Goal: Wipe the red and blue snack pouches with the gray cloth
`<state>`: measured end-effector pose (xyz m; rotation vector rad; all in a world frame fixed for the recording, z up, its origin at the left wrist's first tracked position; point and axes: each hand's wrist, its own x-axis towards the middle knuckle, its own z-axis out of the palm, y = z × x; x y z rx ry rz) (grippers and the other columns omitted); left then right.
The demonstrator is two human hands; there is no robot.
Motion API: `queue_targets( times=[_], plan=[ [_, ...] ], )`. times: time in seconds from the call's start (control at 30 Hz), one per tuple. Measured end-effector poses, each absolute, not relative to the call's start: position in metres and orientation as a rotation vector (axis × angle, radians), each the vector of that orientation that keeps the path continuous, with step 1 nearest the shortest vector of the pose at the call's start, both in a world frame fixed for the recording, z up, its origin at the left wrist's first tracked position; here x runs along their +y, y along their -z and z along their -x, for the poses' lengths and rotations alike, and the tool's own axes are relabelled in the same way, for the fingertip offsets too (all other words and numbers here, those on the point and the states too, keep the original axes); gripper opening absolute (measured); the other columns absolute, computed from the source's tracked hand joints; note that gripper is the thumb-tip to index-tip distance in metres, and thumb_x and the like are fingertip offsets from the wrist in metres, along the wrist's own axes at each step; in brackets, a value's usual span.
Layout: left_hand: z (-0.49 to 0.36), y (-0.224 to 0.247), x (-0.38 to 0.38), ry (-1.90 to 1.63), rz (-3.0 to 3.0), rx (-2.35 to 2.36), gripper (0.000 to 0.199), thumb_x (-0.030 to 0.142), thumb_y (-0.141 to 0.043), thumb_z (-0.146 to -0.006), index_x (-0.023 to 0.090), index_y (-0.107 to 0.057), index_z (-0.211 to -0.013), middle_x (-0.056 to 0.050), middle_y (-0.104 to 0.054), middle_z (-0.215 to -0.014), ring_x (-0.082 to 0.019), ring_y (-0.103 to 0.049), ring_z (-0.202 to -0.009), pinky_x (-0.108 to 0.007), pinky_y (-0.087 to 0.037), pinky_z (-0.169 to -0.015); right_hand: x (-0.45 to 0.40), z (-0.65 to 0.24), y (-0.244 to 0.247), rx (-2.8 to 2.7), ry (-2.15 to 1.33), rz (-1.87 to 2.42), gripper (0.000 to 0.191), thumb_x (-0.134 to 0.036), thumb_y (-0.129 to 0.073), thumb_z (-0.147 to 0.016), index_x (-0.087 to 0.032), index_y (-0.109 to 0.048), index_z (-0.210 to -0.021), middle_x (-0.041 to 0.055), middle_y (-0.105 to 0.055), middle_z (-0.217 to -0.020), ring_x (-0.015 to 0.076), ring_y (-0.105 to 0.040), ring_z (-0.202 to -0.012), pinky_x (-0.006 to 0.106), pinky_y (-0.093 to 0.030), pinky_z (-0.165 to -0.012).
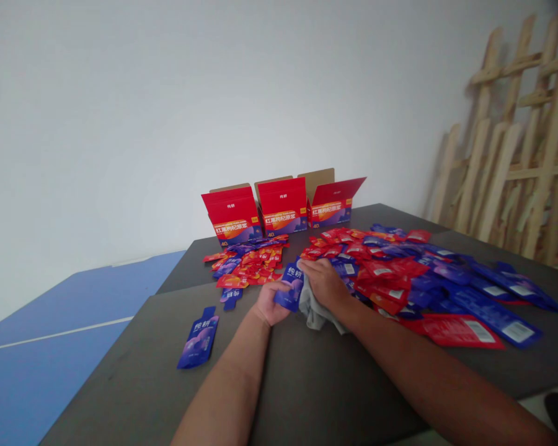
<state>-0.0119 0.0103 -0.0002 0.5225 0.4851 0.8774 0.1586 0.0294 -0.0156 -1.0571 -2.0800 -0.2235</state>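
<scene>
the left hand (270, 305) grips a tilted blue sachet (290, 288) above the dark table (139, 378), while the closed right hand (323, 285) presses a grey cloth (317, 311) against it, just left of the heap of red and blue sachets (390, 275).

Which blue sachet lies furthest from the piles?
The blue sachet lying alone on the dark tabletop; the others lie in or beside the piles, or in the left hand.
</scene>
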Motion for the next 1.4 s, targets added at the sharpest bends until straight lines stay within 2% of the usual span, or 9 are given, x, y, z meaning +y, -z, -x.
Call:
queue_targets(
  times=[0.13, 0.3, 0.43, 0.53, 0.7, 0.83, 0.97, 1.27, 1.4],
  plan=[
    [0.017, -0.003, 0.009, -0.851, -0.587, 0.454, 0.047, 0.007, -0.051, -0.061, 0.009, -0.061, -0.107, -0.01, -0.067, -0.088, -0.022, -0.066, -0.084, -0.033, -0.052, -0.077, 0.041, -0.169, 0.017, -1.976, 0.188, 1.134, 0.038, -0.009, -0.039, -0.089, -0.014, -0.061, -0.12, 0.011, -0.063, -0.121, 0.023, -0.056, -0.108, 0.04, -0.042, -0.092],
    [0.021, -0.004, 0.015, -1.083, -0.524, 0.341, 0.056, 0.008, -0.048, -0.064, 0.01, -0.054, -0.12, -0.011, -0.065, -0.106, -0.021, -0.063, -0.097, -0.031, -0.05, -0.085, 0.028, -0.166, 0.007, -1.954, 0.22, 0.964, 0.039, -0.01, -0.038, -0.09, -0.016, -0.061, -0.12, 0.0097, -0.064, -0.119, 0.0213, -0.056, -0.105, 0.041, -0.043, -0.092],
    [0.026, -0.002, 0.019, -1.054, -0.458, 0.354, 0.053, 0.011, -0.049, -0.067, 0.006, -0.053, -0.12, -0.011, -0.066, -0.095, -0.017, -0.064, -0.085, -0.026, -0.051, -0.078, 0.004, -0.148, 0.004, -2.306, 0.26, 0.587, 0.037, -0.013, -0.042, -0.09, -0.021, -0.061, -0.12, 0.0053, -0.064, -0.119, 0.0194, -0.055, -0.095, 0.036, -0.046, -0.086],
    [0.029, -0.002, 0.018, -1.032, -0.479, 0.351, 0.056, 0.011, -0.048, -0.066, 0.009, -0.052, -0.122, -0.01, -0.065, -0.096, -0.018, -0.064, -0.087, -0.025, -0.051, -0.073, -0.003, -0.14, 0.007, -2.391, 0.278, 0.498, 0.036, -0.014, -0.046, -0.088, -0.022, -0.062, -0.119, 0.0051, -0.066, -0.116, 0.0197, -0.054, -0.095, 0.037, -0.047, -0.085],
    [0.024, -0.007, 0.012, -1.075, -0.519, 0.323, 0.062, 0.009, -0.047, -0.061, 0.01, -0.052, -0.123, -0.011, -0.064, -0.104, -0.017, -0.064, -0.09, -0.025, -0.051, -0.077, 0.008, -0.145, 0.01, -2.288, 0.286, 0.711, 0.039, -0.01, -0.045, -0.088, -0.021, -0.061, -0.121, 0.0022, -0.062, -0.123, 0.0202, -0.054, -0.097, 0.037, -0.047, -0.086],
    [0.018, -0.012, 0.006, -1.06, -0.548, 0.373, 0.06, 0.01, -0.048, -0.06, 0.01, -0.054, -0.12, -0.012, -0.065, -0.102, -0.023, -0.064, -0.095, -0.034, -0.051, -0.085, 0.015, -0.153, 0.01, -2.223, 0.253, 0.869, 0.041, -0.008, -0.043, -0.088, -0.022, -0.06, -0.123, 0.002, -0.06, -0.126, 0.021, -0.054, -0.098, 0.037, -0.046, -0.087],
    [0.016, -0.013, 0.005, -0.972, -0.568, 0.389, 0.059, 0.008, -0.048, -0.057, 0.007, -0.056, -0.116, -0.013, -0.065, -0.102, -0.027, -0.062, -0.101, -0.041, -0.05, -0.09, 0.022, -0.159, 0.011, -2.157, 0.242, 0.959, 0.044, -0.006, -0.042, -0.085, -0.017, -0.06, -0.123, 0.0066, -0.061, -0.125, 0.0222, -0.055, -0.102, 0.039, -0.044, -0.088],
    [0.025, -0.003, 0.016, -1.096, -0.541, 0.286, 0.066, 0.005, -0.047, -0.061, 0.008, -0.049, -0.127, -0.013, -0.061, -0.117, -0.025, -0.056, -0.115, -0.039, -0.046, -0.097, 0.034, -0.167, 0.023, -2.075, 0.212, 1.162, 0.041, -0.008, -0.041, -0.085, -0.015, -0.061, -0.121, 0.0101, -0.064, -0.119, 0.0218, -0.055, -0.103, 0.037, -0.043, -0.089],
    [0.021, -0.002, 0.023, -1.27, -0.507, 0.372, 0.055, 0.001, -0.05, -0.07, 0.011, -0.051, -0.123, -0.01, -0.066, -0.106, -0.018, -0.064, -0.097, -0.029, -0.05, -0.09, 0.024, -0.156, 0.022, -2.02, 0.192, 1.156, 0.033, -0.019, -0.046, -0.088, -0.019, -0.062, -0.118, 0.0095, -0.062, -0.12, 0.0229, -0.053, -0.108, 0.04, -0.04, -0.092]
  ],
)
